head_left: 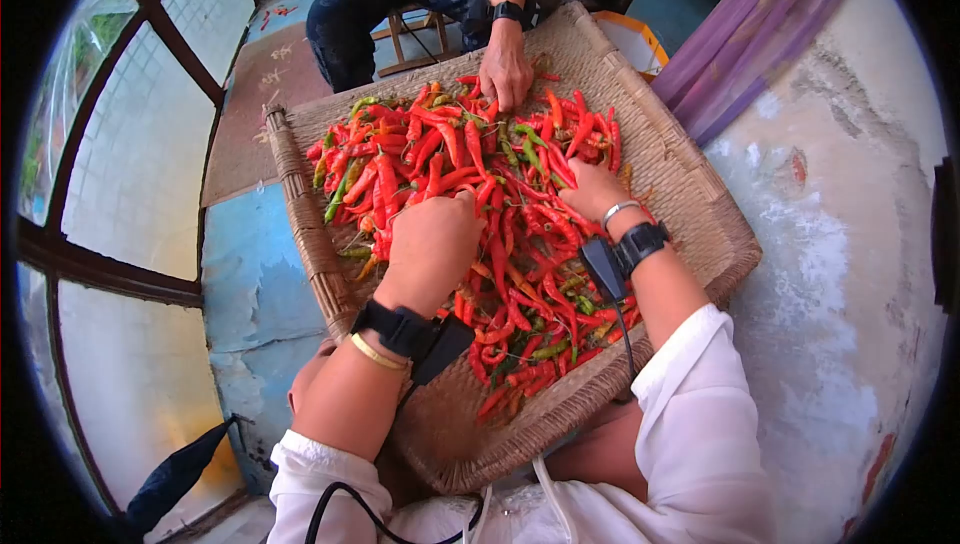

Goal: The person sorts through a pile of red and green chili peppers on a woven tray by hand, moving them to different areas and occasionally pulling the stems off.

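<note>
A large heap of red chili peppers, with some green and orange ones mixed in, lies on a flat woven tray. On the left of the heap, my left hand is closed, its back toward me; its fingertips are hidden, and what they hold does not show. My right hand reaches into the right side of the heap, its fingers closed on a red chili pepper. Across the tray, a co-worker's hand reaches down to the far edge of the pile.
The co-worker sits on a wooden stool beyond the tray. A framed window runs along the left, and a rough wall with a purple curtain stands at the right. Black cables hang from my wrist straps.
</note>
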The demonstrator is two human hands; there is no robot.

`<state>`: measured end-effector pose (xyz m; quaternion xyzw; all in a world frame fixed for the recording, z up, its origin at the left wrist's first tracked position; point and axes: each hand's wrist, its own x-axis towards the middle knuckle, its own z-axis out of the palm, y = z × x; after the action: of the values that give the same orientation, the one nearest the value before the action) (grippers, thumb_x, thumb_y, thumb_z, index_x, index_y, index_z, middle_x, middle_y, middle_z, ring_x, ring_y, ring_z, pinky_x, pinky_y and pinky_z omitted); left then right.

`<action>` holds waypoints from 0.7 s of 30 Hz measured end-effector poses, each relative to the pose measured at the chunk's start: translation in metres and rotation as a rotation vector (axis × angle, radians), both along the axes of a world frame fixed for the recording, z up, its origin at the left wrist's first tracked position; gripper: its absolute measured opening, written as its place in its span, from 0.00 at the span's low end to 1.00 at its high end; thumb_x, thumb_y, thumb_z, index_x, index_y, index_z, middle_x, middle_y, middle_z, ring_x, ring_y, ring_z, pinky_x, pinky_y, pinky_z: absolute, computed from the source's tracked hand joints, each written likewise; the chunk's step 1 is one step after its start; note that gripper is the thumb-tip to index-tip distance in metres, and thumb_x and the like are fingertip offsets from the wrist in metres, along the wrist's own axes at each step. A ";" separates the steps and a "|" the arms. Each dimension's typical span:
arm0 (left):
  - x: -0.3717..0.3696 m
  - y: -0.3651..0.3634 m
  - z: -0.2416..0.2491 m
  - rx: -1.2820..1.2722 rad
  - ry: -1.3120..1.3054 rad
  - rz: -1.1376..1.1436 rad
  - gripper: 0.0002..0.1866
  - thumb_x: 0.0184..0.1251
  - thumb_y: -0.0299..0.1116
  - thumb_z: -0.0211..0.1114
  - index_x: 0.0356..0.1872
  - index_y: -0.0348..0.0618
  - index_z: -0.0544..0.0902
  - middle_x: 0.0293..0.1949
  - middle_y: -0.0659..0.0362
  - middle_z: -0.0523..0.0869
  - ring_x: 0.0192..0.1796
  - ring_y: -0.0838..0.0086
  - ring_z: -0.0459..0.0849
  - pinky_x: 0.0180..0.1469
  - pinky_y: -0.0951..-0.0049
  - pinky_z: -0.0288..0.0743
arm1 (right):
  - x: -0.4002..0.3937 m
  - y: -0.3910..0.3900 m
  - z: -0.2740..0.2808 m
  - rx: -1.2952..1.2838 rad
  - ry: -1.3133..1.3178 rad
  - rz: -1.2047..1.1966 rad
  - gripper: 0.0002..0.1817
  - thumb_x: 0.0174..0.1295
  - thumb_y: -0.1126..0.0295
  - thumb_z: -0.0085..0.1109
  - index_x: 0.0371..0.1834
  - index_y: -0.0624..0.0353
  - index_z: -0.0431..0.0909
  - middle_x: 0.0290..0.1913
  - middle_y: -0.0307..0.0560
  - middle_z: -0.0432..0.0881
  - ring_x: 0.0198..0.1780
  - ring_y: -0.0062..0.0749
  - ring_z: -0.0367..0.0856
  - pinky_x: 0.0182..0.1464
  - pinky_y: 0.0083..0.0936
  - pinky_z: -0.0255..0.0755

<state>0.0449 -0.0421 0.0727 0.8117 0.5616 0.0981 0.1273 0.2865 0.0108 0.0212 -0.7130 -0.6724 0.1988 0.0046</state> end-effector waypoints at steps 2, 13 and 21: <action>0.000 -0.001 0.002 -0.010 0.006 -0.016 0.13 0.55 0.39 0.60 0.34 0.41 0.76 0.25 0.49 0.81 0.32 0.55 0.81 0.33 0.58 0.74 | -0.002 -0.020 0.002 0.031 -0.011 0.011 0.18 0.53 0.60 0.54 0.43 0.59 0.70 0.40 0.62 0.77 0.45 0.56 0.75 0.48 0.45 0.68; 0.003 -0.020 0.003 0.172 -0.204 -0.192 0.19 0.50 0.36 0.62 0.46 0.46 0.75 0.41 0.54 0.79 0.36 0.60 0.82 0.34 0.63 0.77 | -0.031 -0.105 0.041 0.290 0.029 0.075 0.14 0.53 0.60 0.56 0.30 0.62 0.73 0.30 0.60 0.78 0.36 0.57 0.75 0.38 0.47 0.68; 0.023 -0.030 -0.003 0.093 -0.147 -0.394 0.21 0.52 0.38 0.62 0.47 0.43 0.73 0.42 0.55 0.78 0.36 0.61 0.81 0.32 0.65 0.76 | -0.047 -0.110 0.055 0.225 0.123 0.157 0.16 0.52 0.59 0.57 0.27 0.64 0.73 0.28 0.61 0.77 0.35 0.56 0.76 0.37 0.45 0.69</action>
<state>0.0678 -0.0717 0.0693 0.9014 0.3763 0.1560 0.1469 0.2394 -0.0993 0.0760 -0.6396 -0.7426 0.1652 0.1102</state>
